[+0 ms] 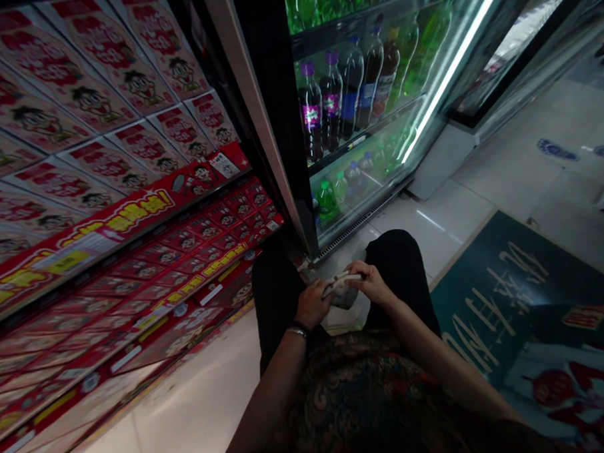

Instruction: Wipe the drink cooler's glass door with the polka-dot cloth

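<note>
The shelves of boxes (pixel 106 215) stand at nine o'clock, the drinks cooler (pixel 371 110) at twelve, the floor mat (pixel 526 310) at three o'clock.

A shop, apparently a convenience store: red boxed goods fill shelves (pixel 106 215) left of a lit drinks cooler (pixel 367 103).

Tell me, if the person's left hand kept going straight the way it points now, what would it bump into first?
Probably the small pale object it already grips together with the right hand. The left hand points up and right, toward the cooler beyond; depth is hard to judge in this dim view.
</note>
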A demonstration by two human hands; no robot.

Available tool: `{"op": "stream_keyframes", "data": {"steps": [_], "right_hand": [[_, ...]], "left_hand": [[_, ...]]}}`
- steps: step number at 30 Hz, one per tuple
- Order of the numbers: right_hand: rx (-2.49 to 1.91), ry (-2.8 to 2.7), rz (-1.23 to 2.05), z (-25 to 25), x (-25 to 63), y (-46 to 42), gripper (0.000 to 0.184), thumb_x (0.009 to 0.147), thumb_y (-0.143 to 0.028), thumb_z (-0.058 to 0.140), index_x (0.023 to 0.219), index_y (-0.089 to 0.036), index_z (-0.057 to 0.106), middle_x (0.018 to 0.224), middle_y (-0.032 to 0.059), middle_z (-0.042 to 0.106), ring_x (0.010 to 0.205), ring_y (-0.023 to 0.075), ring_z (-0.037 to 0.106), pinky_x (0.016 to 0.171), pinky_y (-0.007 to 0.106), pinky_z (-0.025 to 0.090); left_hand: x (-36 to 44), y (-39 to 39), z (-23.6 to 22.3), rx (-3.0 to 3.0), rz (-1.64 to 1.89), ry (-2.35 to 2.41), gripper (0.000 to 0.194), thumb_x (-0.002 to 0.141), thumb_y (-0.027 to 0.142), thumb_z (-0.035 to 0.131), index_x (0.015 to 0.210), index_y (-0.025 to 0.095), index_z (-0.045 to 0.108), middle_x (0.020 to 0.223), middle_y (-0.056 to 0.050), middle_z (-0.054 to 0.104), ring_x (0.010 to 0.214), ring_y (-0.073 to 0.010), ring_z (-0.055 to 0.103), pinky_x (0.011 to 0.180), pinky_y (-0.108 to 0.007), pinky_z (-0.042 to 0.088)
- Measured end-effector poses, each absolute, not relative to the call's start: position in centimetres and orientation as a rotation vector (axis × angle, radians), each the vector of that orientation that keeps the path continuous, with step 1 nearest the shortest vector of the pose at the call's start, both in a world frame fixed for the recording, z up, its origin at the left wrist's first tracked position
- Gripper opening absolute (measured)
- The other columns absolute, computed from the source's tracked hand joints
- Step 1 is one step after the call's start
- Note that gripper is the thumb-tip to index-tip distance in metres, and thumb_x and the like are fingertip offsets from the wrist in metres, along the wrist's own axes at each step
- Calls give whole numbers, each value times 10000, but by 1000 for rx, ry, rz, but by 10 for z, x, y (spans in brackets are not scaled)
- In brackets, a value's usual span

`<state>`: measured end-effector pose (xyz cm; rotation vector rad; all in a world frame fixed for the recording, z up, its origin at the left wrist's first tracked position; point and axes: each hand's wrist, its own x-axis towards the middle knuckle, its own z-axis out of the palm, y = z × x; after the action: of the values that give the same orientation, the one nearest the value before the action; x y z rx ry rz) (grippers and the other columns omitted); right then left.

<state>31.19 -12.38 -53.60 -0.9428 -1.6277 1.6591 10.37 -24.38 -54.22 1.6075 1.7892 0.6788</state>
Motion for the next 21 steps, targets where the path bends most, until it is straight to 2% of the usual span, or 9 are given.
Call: {"op": "stream_keyframes", "data": {"steps": [2, 4, 6, 8, 12, 15, 18, 21], "right_hand": [[-970, -1627, 1641, -538, 313, -123, 268, 764, -383, 860, 733, -205, 662, 910, 16, 661, 867, 194, 616, 827, 333, 448], [-977, -1638, 1627, -538, 313, -122, 291, 762, -404, 871, 724, -208, 660, 929, 25, 670, 901, 206, 634, 862, 345, 465], [-970, -1656, 1622, -536, 313, -123, 306, 751, -414, 890, 723, -205, 668, 1101, 64, 714, 1094, 253, 678, 999, 379, 483], [-969, -1677, 1627, -534, 313, -124, 300, 751, -416, 892, 740, -203, 681, 1316, 99, 706, 1283, 297, 661, 1119, 418, 460], [-988, -1729, 1622, -535, 313, -125, 285, 758, -416, 865, 757, -208, 670, 1432, 126, 685, 1310, 313, 669, 1127, 445, 471], [-1023, -1771, 1581, -539, 313, -124, 242, 751, -389, 825, 752, -210, 663, 1458, 130, 677, 1334, 324, 653, 1156, 466, 451], [-1099, -1813, 1519, -544, 314, -123, 163, 700, -323, 777, 724, -215, 657, 1365, 115, 731, 1283, 332, 648, 1142, 487, 439], [-1159, -1847, 1458, -546, 313, -122, 134, 675, -309, 756, 712, -224, 658, 1060, 69, 767, 1063, 287, 649, 997, 424, 465]], "left_hand": [[103, -244, -541, 1622, 631, 1826, 174, 1039, 366, 676, 1101, 212, 726, 1116, -70, 688, 1060, -237, 657, 935, -361, 515], [103, -243, -540, 1636, 611, 1844, 181, 1049, 361, 665, 1118, 206, 728, 1124, -71, 694, 1088, -237, 659, 962, -362, 523], [103, -242, -537, 1651, 607, 1850, 165, 1050, 323, 659, 1134, 196, 722, 1142, -74, 697, 1128, -241, 659, 1000, -373, 528], [104, -241, -535, 1670, 607, 1854, 138, 1040, 273, 657, 1124, 179, 715, 1142, -81, 695, 1146, -249, 654, 1019, -389, 532], [106, -242, -532, 1731, 608, 1838, 75, 1018, 188, 628, 1044, 173, 696, 1100, -82, 695, 1136, -250, 642, 1025, -398, 533], [107, -243, -532, 1765, 619, 1825, 124, 986, 130, 601, 1046, 183, 697, 1107, -85, 701, 1150, -256, 634, 1043, -404, 529], [107, -243, -533, 1778, 636, 1808, 212, 938, 88, 596, 1086, 191, 707, 1143, -87, 708, 1165, -264, 634, 1059, -412, 530], [107, -243, -533, 1778, 652, 1794, 274, 904, 64, 590, 1105, 205, 711, 1158, -80, 712, 1160, -261, 641, 1056, -407, 535]]}}
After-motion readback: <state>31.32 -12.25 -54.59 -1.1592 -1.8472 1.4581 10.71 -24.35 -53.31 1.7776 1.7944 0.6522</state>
